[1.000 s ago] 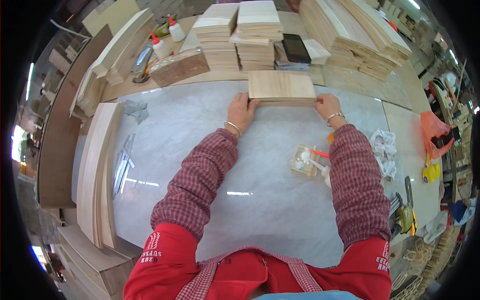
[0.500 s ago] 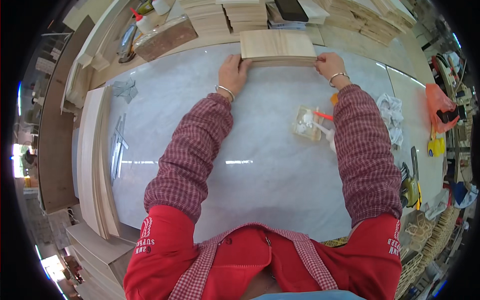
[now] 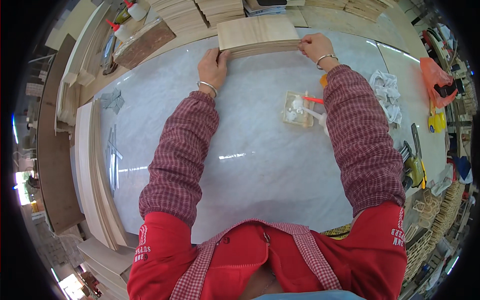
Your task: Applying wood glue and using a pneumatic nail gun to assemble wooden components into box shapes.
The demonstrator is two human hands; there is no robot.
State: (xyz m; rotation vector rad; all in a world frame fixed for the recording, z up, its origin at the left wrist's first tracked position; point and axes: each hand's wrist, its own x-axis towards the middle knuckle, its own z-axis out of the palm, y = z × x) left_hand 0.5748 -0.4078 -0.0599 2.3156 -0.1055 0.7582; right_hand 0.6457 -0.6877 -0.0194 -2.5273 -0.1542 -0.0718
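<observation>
At the far side of the table lies a short stack of thin, pale wooden boards (image 3: 257,33), its near edge showing several layers. My left hand (image 3: 213,68) is at the left end of the stack, its thumb and fingers closed round the near corner. At the right end, my right hand (image 3: 315,48) pinches the near corner between thumb and fingers. Nearer to me, by my right forearm, sits a small clear box (image 3: 298,109) with white paste in it. A white nozzle bottle (image 3: 320,118) and a red-orange stick or tip (image 3: 313,100) reach over its rim.
Long boards (image 3: 92,170) stand along the left edge, near thin metal strips (image 3: 114,157). Behind lie a brown block (image 3: 144,44), red-tipped white bottles (image 3: 119,31) and more board piles (image 3: 180,14). A white cloth (image 3: 385,92) and hand tools (image 3: 414,162) lie right.
The whole view has shifted and turned slightly, so the table's things appear displaced. Both hands stay at the ends of the board stack; their grip looks much the same.
</observation>
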